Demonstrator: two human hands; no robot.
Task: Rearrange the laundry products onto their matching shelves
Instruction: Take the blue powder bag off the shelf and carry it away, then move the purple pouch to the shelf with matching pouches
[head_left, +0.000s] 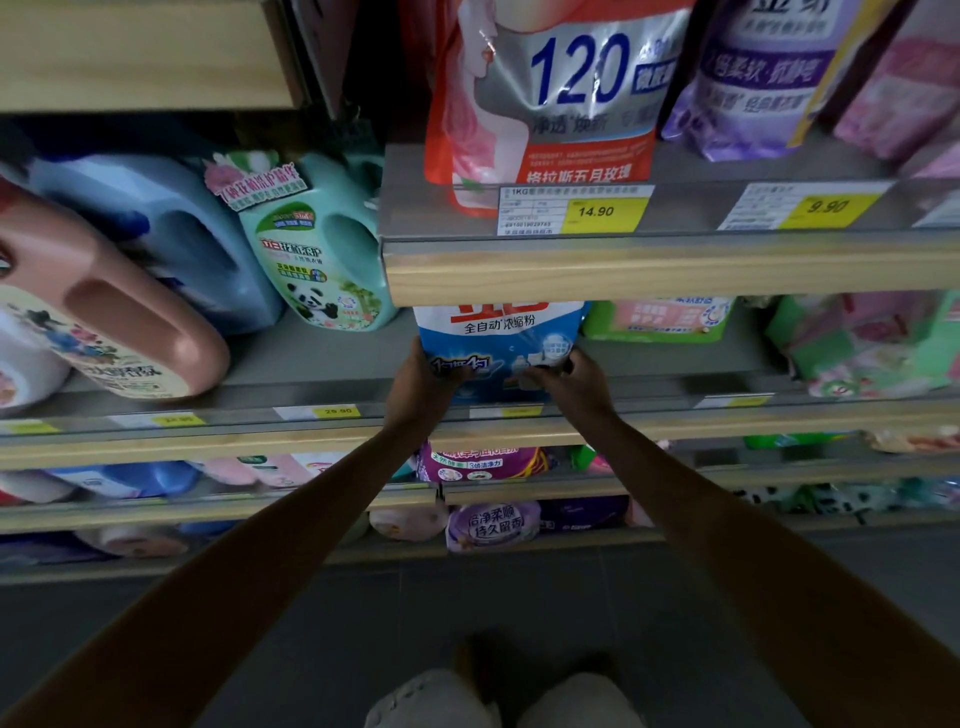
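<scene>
Left hand (422, 387), right hand (571, 385) gripping blue bag (498, 338), upright; label outward

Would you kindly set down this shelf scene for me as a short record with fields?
Item handled: blue powder bag, upright at the front of the middle shelf
Grip one: left hand holds the bag's lower left corner
Grip two: right hand holds its lower right corner
Neighbour: green panda bottle, to the bag's left, apart from it
Shelf above: red pouch behind a 14.90 price tag
</scene>
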